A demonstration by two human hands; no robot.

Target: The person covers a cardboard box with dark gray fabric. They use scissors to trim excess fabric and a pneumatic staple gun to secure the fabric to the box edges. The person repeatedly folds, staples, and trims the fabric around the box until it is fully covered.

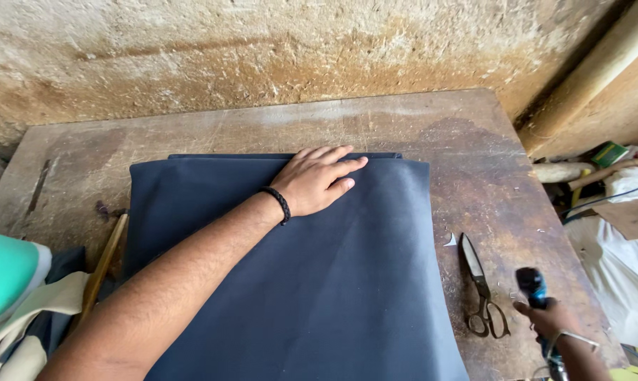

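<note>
- A rough plaster wall (262, 49), mottled tan and brown, fills the whole top of the frame.
- Below it the counter (488, 162) spreads across the middle: worn brown wood, scratched, stained darker toward the upper right.
- The dark navy cloth (319, 282) covers the centre and lower centre of the frame. It is smooth, matte and folded into layers; its far edge runs straight across the middle of the frame, and a lower layer peeks out just beyond that edge.
- The left forearm crosses the cloth from the lower left, hiding a diagonal strip of it. The left hand (319, 180) lies flat, palm down, near the far edge of the cloth, fingers straight and close together. A black braided band (279, 203) circles the wrist.
- At the lower right, the right hand (548, 317) is closed around a dark tool with a blue body (532, 283), off the cloth and above the counter's edge.
- Just to its left, large metal scissors (481, 286) lie shut on the bare wood, blades pointing up the frame, with a small white scrap (451, 241) near the tips.
- A wooden stick (104, 264) lies along the cloth's left edge.
- Teal and cream fabric (12, 296) bunches at the lower left; clutter sits at the far right.
</note>
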